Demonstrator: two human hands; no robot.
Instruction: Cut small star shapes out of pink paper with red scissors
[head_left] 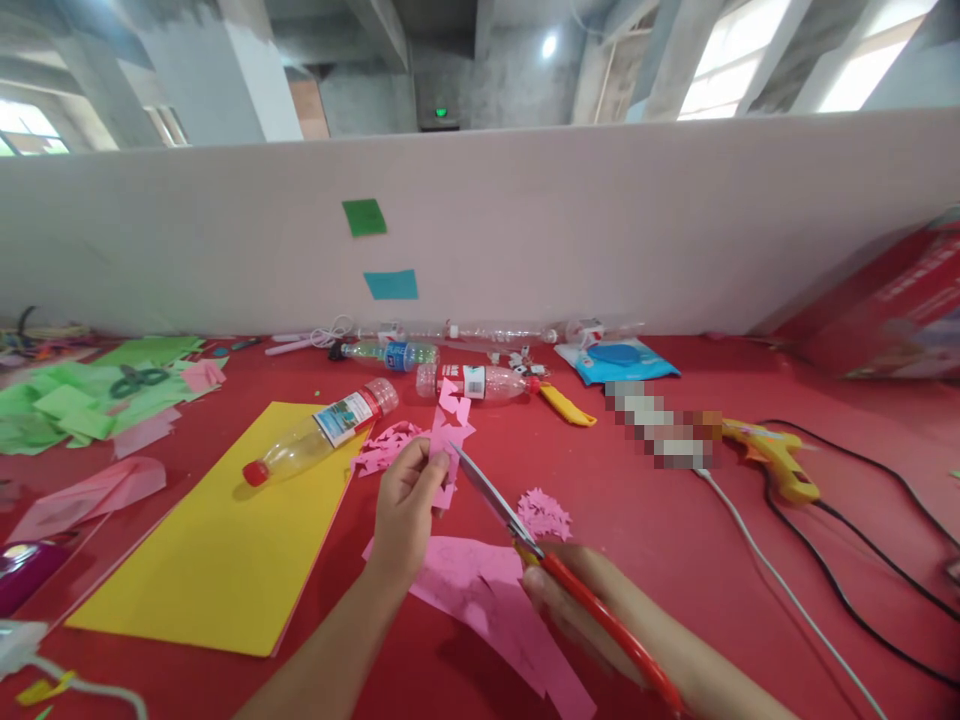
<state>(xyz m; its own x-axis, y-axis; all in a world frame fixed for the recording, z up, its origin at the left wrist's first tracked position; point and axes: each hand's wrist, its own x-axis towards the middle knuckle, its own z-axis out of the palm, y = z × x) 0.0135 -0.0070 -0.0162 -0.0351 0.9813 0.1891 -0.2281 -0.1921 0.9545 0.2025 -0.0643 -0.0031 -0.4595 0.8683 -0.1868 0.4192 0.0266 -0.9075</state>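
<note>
My left hand [405,500] pinches a narrow strip of pink paper [444,480] with jagged cut edges, held upright above the red table. My right hand [577,590] grips scissors [501,505] with red handles. Their blade tips point up and left, close beside the strip; whether they touch it I cannot tell. A larger sheet of pink paper [495,600] lies under and between my hands. Beyond the scissors rests a small heap of pink paper bits [544,513]. Another heap of pink scraps [386,447] sits behind my left hand.
Left of my hands lies a yellow sheet [202,560] with a plastic bottle [322,432] on it. More bottles [480,382] lie along the white partition [525,230]. Green paper [67,405] is piled at far left. At right are a wipes pack [619,362] and a yellow glue gun [780,460] with cables.
</note>
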